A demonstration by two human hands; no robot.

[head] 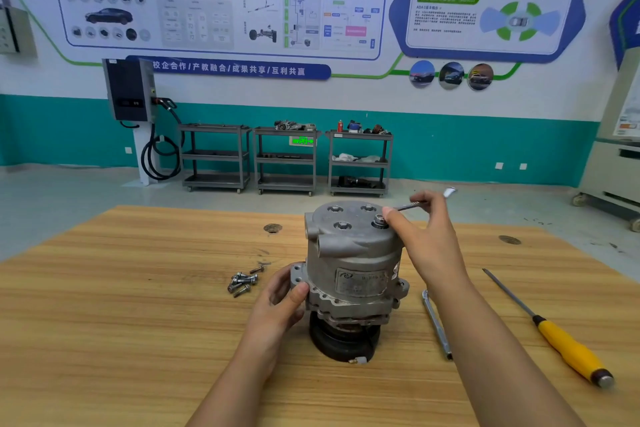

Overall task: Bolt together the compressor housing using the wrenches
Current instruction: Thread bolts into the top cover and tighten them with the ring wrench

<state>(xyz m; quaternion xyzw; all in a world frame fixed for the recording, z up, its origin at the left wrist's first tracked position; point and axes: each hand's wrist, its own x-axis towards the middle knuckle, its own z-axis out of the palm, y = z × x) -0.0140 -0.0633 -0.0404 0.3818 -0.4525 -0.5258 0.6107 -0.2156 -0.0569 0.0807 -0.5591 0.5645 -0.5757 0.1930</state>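
A grey compressor housing stands upright on its black pulley in the middle of the wooden table. Three bolts sit in its top cover. My right hand grips a slim wrench whose ring end sits over a fourth bolt at the cover's right edge. The wrench handle points up and to the right. My left hand grips the housing's flange on its left side. Several loose bolts lie on the table to the left of the housing.
A second wrench lies right of the housing, partly under my right forearm. A yellow-handled screwdriver lies further right. Two round holes mark the tabletop. Tool carts and a charging unit stand by the far wall.
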